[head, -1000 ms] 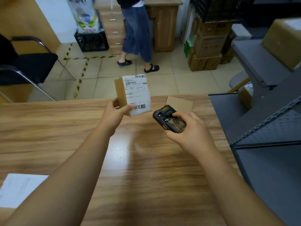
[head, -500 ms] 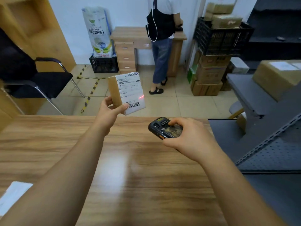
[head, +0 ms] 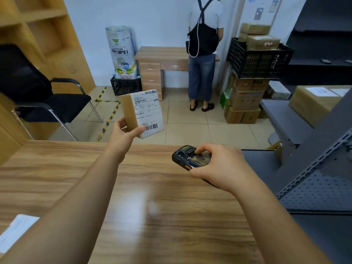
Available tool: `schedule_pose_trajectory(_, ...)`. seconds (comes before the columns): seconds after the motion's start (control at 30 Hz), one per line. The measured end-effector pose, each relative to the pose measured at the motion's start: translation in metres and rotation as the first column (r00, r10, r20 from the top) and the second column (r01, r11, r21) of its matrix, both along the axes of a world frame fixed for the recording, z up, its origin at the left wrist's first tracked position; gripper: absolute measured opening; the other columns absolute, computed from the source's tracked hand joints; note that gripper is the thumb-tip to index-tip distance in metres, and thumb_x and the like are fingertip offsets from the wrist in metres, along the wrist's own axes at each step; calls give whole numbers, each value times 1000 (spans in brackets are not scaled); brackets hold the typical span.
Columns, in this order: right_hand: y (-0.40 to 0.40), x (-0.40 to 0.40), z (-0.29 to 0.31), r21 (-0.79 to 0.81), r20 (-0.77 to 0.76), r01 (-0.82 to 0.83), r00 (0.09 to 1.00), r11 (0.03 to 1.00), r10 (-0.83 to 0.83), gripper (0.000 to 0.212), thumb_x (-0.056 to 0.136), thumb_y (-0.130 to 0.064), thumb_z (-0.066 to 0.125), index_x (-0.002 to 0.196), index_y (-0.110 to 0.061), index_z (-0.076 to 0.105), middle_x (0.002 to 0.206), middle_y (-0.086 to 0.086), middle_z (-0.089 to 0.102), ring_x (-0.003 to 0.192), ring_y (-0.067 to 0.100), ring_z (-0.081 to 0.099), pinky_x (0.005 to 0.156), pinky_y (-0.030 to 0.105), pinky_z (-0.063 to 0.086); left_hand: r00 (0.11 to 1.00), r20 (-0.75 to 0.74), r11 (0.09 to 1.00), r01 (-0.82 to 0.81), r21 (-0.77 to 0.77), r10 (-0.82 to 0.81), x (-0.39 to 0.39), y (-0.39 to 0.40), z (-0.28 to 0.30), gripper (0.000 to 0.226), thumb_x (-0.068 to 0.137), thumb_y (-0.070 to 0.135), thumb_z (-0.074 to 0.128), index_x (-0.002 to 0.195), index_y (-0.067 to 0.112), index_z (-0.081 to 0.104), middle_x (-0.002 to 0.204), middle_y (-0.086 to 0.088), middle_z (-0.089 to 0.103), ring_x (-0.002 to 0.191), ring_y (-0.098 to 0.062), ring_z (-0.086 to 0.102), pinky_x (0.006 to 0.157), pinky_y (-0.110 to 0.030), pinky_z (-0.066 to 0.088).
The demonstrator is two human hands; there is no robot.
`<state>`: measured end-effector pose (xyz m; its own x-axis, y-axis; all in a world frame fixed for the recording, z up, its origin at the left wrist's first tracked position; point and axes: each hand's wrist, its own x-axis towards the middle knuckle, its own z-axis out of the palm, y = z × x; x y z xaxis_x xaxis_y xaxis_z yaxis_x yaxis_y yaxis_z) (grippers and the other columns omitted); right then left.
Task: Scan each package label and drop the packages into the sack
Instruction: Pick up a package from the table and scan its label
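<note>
Scanning step, seen from the head camera. The left hand (head: 122, 134) holds a small cardboard package (head: 142, 113) up above the far edge of the desk (head: 57, 168), its fingers curled behind the box and the thumb (head: 140, 129) pressed on the lower front corner, just beside the lower barcode (head: 151, 127). The white label (head: 147, 109) faces the camera, tilted slightly, with a second barcode along its top edge. The right hand (head: 219, 166) grips a black handheld scanner (head: 191, 159) low over the desk, fingers wrapped round its body and 1 fingertip on the keypad; its front end points toward the package. No red scan line shows on the label at this moment, so whether a read has registered cannot be told. For a clean read, the label is best held flat and square to the scanner's window, the thumb kept clear of the barcode, and both hands steadied until the device confirms. The sack is not identifiable in this view; the drop should likely wait until its position is found. A sheet of white paper (head: 15, 231) lies at the near left corner of the desk.
</note>
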<state>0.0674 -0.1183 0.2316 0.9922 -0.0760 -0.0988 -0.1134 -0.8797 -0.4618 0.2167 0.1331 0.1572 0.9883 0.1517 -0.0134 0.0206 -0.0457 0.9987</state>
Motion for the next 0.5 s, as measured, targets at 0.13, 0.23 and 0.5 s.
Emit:
schedule_pose_trajectory(0.13, 4, -1, 1, -34, 22, -22, 999, 999, 23, 56, 63, -59, 69, 117, -47, 56, 105, -12, 58, 89, 8, 48, 64, 23, 37, 1000, -6, 1000, -15, 9, 15, -6, 9, 6, 77, 80, 21, 81, 144, 15, 39, 134, 2, 57, 117, -12, 58, 100, -35, 43)
schedule_pose_trajectory(0.23, 7, 0, 3, -7, 32, -27, 999, 1000, 27, 57, 62, -58, 69, 116, -47, 56, 102, -14, 59, 88, 6, 53, 65, 27, 44, 999, -7, 999, -47, 16, 47, -15, 16, 14, 75, 81, 27, 78, 145, 16, 39, 132, 3, 59, 115, -14, 59, 101, -39, 45)
schedule_pose_trajectory(0.5, 18, 11, 7, 145, 153, 15, 988, 989, -37, 54, 65, -51, 75, 117, -47, 59, 107, -14, 57, 89, 7, 51, 60, 21, 36, 989, -34, 990, -142, 9, 142, -38, 36, 32, 52, 69, 60, 57, 105, 23, 56, 112, -3, 67, 104, -25, 64, 94, -51, 49)
